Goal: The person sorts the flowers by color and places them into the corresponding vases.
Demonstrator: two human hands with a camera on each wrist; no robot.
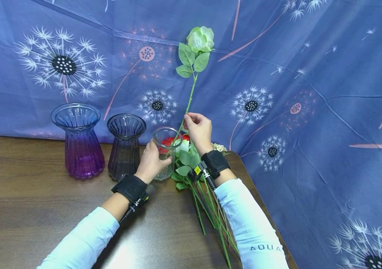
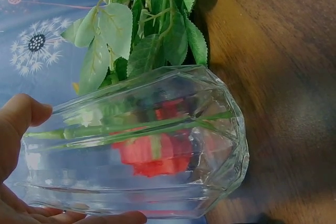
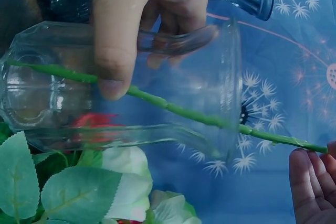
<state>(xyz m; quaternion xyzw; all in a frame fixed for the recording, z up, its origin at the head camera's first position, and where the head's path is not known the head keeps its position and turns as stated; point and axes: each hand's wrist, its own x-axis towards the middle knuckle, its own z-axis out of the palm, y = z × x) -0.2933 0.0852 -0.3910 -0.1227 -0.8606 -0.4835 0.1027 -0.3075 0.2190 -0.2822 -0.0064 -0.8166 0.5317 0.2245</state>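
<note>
My left hand grips a clear glass vase around its side, thumb and fingers on opposite walls. The vase stands on the wooden table. My right hand pinches the green stem of a long flower just above the vase's rim. At the top is a pale green-white bloom with a few leaves below it. Through the glass in the right wrist view, the stem slants down inside the vase. Its lower end reaches the bottom of the vase in the left wrist view.
Left of the clear vase stand a dark grey glass vase and a blue-to-purple glass vase. Several flowers lie on the table to the right, with leaves and long stems under my right forearm. A blue dandelion-print cloth hangs behind.
</note>
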